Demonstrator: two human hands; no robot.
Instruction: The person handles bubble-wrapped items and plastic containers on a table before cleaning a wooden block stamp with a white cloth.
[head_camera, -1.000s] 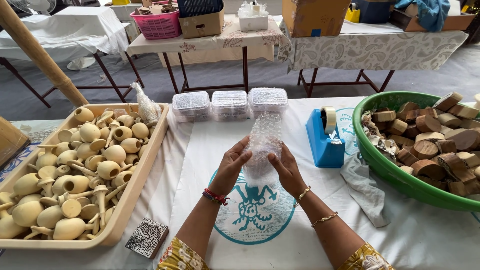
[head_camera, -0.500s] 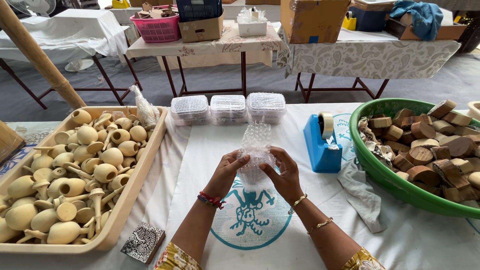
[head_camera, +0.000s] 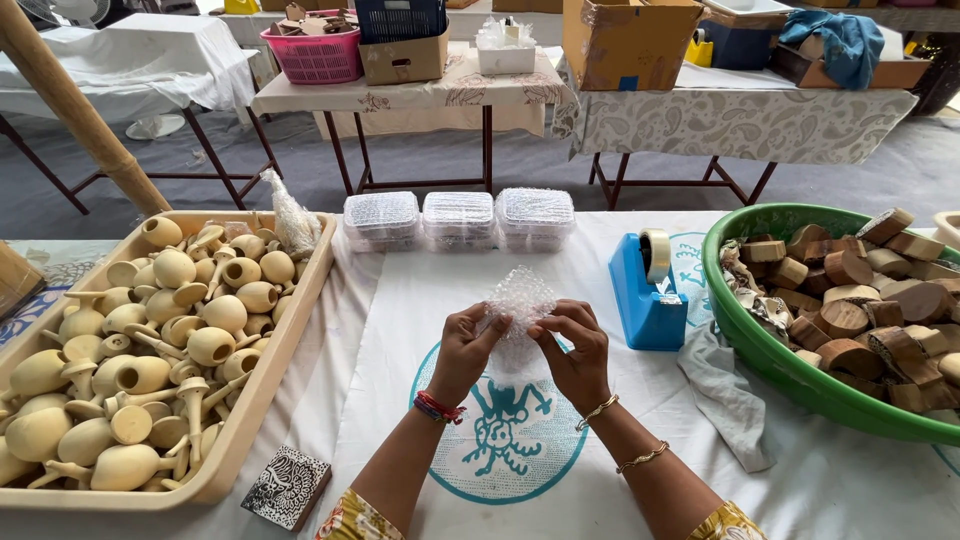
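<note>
I am watching both hands, left (head_camera: 462, 345) and right (head_camera: 578, 345), pinching a bubble-wrap bundle (head_camera: 518, 305) over the white cloth (head_camera: 420, 300); its contents are staying hidden. A tray (head_camera: 300, 290) is holding clay gourds (head_camera: 150, 340); a green tub (head_camera: 770, 350), cut off, is holding wood pieces (head_camera: 850, 300).

At the left of the frame a wooden tray (head_camera: 318, 262) held pale wooden pieces (head_camera: 150, 320), with a small patterned tile (head_camera: 287, 487) just below its lower right corner. Three clear plastic boxes (head_camera: 458, 218) stood in a row at upper centre. Right of centre sat a blue tape dispenser (head_camera: 645, 295), a grey cloth (head_camera: 725, 395) below it. A green basin (head_camera: 790, 372) of wood blocks (head_camera: 850, 300) filled the right edge. A pink basket (head_camera: 318, 55) stood on a far table (head_camera: 400, 98).
</note>
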